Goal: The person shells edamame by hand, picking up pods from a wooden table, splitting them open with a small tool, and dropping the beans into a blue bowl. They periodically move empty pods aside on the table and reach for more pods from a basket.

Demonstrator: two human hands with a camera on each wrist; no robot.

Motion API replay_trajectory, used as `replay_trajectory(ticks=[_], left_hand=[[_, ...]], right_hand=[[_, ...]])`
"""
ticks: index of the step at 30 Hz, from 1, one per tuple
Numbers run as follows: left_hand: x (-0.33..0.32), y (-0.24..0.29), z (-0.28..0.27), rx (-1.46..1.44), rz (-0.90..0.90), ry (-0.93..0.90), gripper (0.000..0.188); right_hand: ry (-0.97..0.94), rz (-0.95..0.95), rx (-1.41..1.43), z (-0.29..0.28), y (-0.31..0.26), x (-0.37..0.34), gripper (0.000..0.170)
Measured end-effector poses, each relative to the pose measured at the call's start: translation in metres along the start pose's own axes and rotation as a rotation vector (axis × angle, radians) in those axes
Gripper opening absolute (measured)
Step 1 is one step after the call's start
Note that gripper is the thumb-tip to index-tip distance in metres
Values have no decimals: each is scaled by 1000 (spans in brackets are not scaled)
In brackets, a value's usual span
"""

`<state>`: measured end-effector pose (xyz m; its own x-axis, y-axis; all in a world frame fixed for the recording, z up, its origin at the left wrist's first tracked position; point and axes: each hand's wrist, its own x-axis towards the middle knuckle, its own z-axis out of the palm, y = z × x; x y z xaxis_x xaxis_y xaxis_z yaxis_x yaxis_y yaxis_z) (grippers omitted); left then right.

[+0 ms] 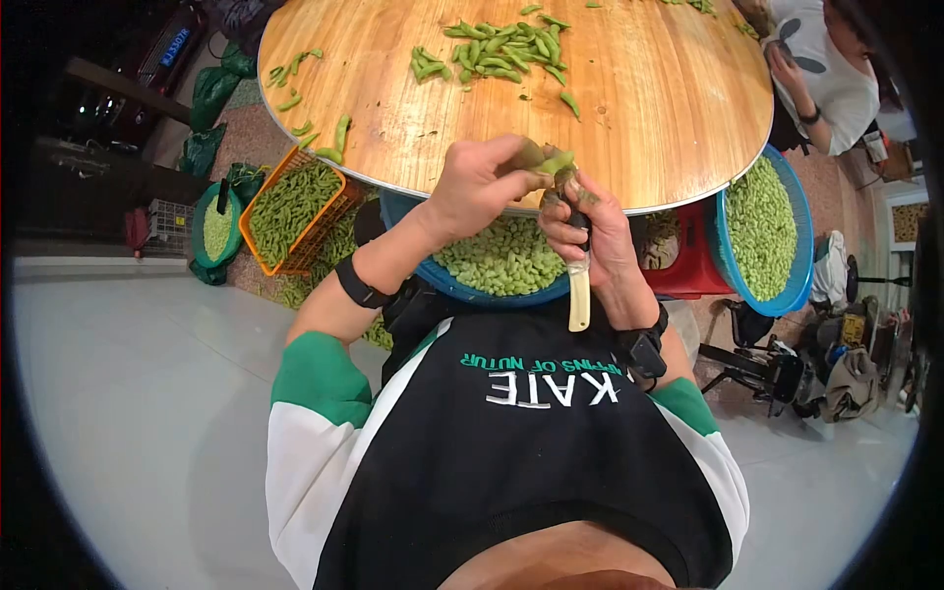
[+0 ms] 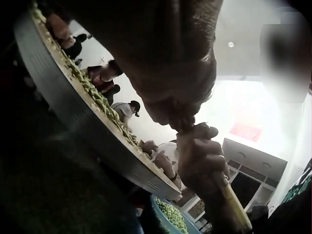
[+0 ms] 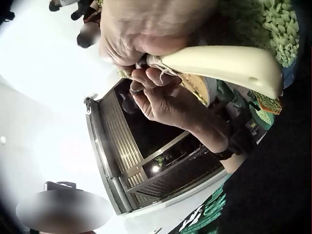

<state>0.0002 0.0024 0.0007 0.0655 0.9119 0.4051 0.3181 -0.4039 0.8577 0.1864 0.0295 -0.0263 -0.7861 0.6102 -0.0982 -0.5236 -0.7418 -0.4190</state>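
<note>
In the head view, the left hand (image 1: 479, 187) pinches a green pod (image 1: 558, 162) between thumb and fingers, above the table's near edge. The right hand (image 1: 602, 231) meets it there, its fingers curled round a knife with a pale handle (image 1: 579, 300) that points back toward the body. The knife's blade is mostly hidden by the fingers. The pale handle (image 3: 224, 66) also shows large in the right wrist view, below the right palm (image 3: 151, 29), with the left hand (image 3: 170, 105) close by. Below both hands sits a blue basket of shelled beans (image 1: 501, 258).
Loose pods (image 1: 506, 49) lie on the round wooden table (image 1: 374, 108). An orange crate (image 1: 339, 202) of pods and a green basin (image 1: 234, 236) stand at left. A blue basket (image 1: 801, 265) of beans is at right, near a red stool (image 1: 696, 251). Another person (image 1: 836, 84) sits at upper right.
</note>
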Motion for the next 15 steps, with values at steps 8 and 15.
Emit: replay_trajectory(ticks=[8,15], left_hand=[[-11,-2,3,-511,-491,-30,14],[-24,4,18,163,-137,78,7]], right_hand=[[103,-112,-407,-4,3,-1,27],[338,-602,-1262,-5,13,9,34]])
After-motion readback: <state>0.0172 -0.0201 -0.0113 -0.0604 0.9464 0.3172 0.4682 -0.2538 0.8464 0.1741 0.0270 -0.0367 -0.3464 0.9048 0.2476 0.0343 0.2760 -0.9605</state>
